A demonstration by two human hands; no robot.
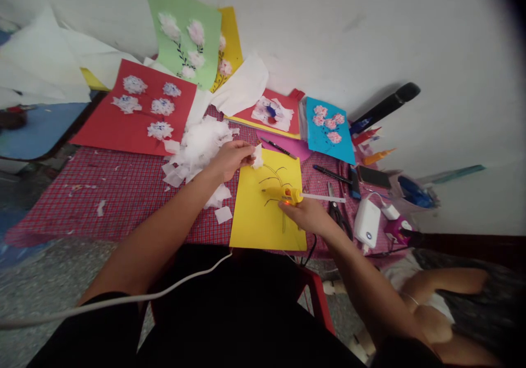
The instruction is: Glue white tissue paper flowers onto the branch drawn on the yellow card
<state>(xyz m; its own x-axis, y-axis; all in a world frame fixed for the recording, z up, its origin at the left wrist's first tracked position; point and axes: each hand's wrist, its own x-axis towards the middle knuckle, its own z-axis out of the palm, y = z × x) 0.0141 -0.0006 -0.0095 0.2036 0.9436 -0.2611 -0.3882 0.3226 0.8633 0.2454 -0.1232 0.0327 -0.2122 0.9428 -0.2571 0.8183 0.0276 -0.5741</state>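
Between the thumb and fingers of my left hand (233,158) is a small piece of white tissue paper (258,157), held over the upper left corner of a yellow sheet (255,214). Dark branch lines are drawn on this sheet. My right hand (308,214) grips a yellow glue gun (283,193) above the drawing, its nozzle pointing left. A white glue stick (322,197) sticks out of the gun's back end, and a small red light glows on it. Beside my left hand lies a heap of white tissue squares (205,143).
Finished flower pictures on red (102,115), green (184,28) and blue (324,146) sheets stand around the back. Scissors (337,214), a black marker (332,173) and a white power bank (367,222) lie right. A white cable (164,291) crosses my lap. Another person (435,302) sits at right.
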